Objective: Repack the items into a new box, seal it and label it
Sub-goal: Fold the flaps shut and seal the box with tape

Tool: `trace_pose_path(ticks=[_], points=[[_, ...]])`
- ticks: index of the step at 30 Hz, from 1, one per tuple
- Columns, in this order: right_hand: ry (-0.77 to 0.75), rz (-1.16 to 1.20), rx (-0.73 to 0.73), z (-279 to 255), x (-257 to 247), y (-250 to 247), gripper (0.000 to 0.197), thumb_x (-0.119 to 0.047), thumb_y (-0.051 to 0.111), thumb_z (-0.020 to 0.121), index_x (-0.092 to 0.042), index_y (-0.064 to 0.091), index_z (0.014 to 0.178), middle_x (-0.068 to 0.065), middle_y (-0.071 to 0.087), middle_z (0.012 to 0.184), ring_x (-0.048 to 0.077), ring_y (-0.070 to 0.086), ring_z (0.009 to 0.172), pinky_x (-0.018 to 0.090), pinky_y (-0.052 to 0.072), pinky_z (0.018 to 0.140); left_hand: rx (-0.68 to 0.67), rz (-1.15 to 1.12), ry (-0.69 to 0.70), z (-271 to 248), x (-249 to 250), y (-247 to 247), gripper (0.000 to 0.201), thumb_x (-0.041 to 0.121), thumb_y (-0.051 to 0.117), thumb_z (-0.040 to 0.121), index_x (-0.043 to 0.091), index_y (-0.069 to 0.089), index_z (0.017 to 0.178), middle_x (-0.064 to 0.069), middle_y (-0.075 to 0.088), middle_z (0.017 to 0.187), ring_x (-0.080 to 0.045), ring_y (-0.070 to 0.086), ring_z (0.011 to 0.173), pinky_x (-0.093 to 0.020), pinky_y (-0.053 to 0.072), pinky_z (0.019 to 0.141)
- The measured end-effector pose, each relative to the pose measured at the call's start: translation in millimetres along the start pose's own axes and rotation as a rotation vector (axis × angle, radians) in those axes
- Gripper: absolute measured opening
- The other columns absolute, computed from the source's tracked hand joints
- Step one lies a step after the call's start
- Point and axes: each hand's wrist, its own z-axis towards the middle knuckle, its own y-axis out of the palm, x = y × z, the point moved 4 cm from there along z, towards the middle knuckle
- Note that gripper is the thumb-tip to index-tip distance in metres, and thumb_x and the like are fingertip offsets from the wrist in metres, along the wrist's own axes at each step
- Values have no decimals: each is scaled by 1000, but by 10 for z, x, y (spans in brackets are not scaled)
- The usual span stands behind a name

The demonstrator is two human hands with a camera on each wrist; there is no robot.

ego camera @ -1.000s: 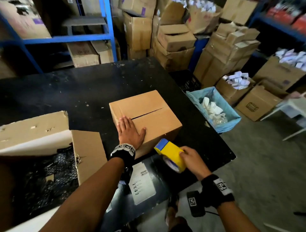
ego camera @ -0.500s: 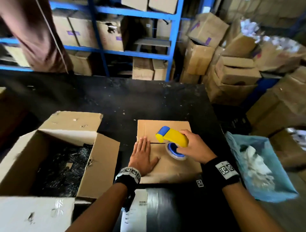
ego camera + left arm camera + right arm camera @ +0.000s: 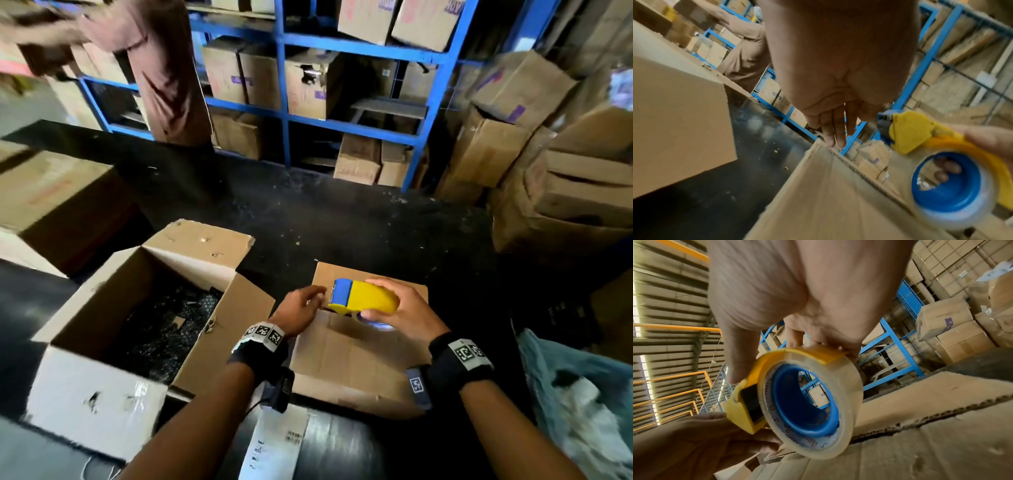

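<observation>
A small closed cardboard box (image 3: 356,359) sits on the black table near its front edge, its centre seam (image 3: 900,423) untaped. My right hand (image 3: 407,311) grips a yellow tape dispenser (image 3: 366,296) holding a clear tape roll on a blue core (image 3: 797,402). It hovers just over the box top, blue front end pointing left. My left hand (image 3: 301,306) is beside that front end, and its straight fingers (image 3: 835,134) touch the box's edge. The tape's loose end is not visible. A printed white label (image 3: 277,442) lies on the table in front of the box.
A larger open box (image 3: 113,387) with black bubble wrap inside stands left, one flap against the small box. A blue bag (image 3: 575,394) of white items is at right. Another person in brown (image 3: 164,68) stands across the table. Blue shelving (image 3: 342,123) and stacked cartons lie beyond.
My left hand has come off the box top, where it lay flat, and moved up to the dispenser's front end. The dispenser now points left over the box. The head view has tilted up.
</observation>
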Motion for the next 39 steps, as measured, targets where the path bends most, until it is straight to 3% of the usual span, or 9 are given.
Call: trace_pose_path(ticks=[3, 5, 7, 10, 14, 21, 29, 36, 39], points=[[-20, 4, -7, 49, -13, -11, 63, -46, 88, 72, -42, 58, 127, -23, 61, 127, -6, 57, 117, 20, 47, 98, -46, -137, 6, 59, 101, -38, 38, 33, 43, 98, 14, 67, 120, -5, 73, 112, -18, 68, 103, -32, 52, 92], [-28, 19, -22, 83, -39, -20, 64, -47, 87, 73, -40, 58, 129, -21, 61, 128, -4, 57, 117, 21, 49, 97, -90, -286, -13, 63, 180, -36, 33, 29, 44, 102, 11, 69, 115, -8, 73, 109, -16, 69, 99, -31, 52, 90], [-42, 37, -26, 108, -82, -49, 64, -46, 87, 73, -37, 60, 129, -18, 62, 129, -3, 58, 117, 16, 47, 95, -94, -514, -73, 53, 245, -35, 28, 18, 45, 105, 3, 68, 110, -14, 71, 103, -18, 67, 93, -30, 55, 87], [-58, 44, -26, 115, -128, -66, 61, -41, 87, 74, -33, 61, 129, -18, 62, 127, -7, 57, 115, 8, 45, 90, -81, -731, -149, 47, 250, -24, 32, 19, 50, 103, -7, 67, 110, -20, 69, 101, -26, 66, 92, -40, 55, 89], [-56, 44, -50, 112, -104, -60, 68, -51, 83, 76, -33, 57, 136, -16, 61, 131, 2, 59, 117, 23, 53, 93, -78, -827, -210, 16, 277, -41, 29, 15, 51, 102, -7, 65, 116, -20, 70, 101, -24, 69, 89, -30, 58, 79], [-34, 43, -81, 94, -117, -8, 71, -59, 82, 72, -35, 57, 134, -18, 61, 129, 4, 59, 115, 26, 52, 92, -27, -747, -299, 2, 297, -61, 20, 9, 58, 98, -4, 72, 103, -7, 72, 76, -6, 66, 57, -15, 48, 51], [-3, 53, -103, 119, -121, -10, 68, -52, 83, 76, -32, 59, 136, -16, 62, 131, 3, 59, 118, 27, 51, 98, -48, -609, -233, 64, 293, -223, 13, 4, 62, 94, -5, 72, 94, -13, 73, 80, -15, 69, 69, -26, 56, 67], [42, -13, -32, 34, -68, -331, 55, -34, 89, 74, -35, 65, 123, -23, 66, 118, -8, 61, 109, 18, 47, 91, 82, -556, -328, 63, -301, -859, 17, 18, 63, 96, 8, 76, 99, -5, 73, 81, -9, 65, 71, -16, 51, 62], [66, -67, -47, 53, -25, -317, 58, -35, 89, 73, -31, 67, 126, -19, 68, 120, -4, 62, 110, 26, 51, 95, 27, -602, -330, 92, -483, -898, 19, 18, 62, 96, 5, 75, 100, -7, 70, 78, -13, 61, 69, -20, 51, 64]])
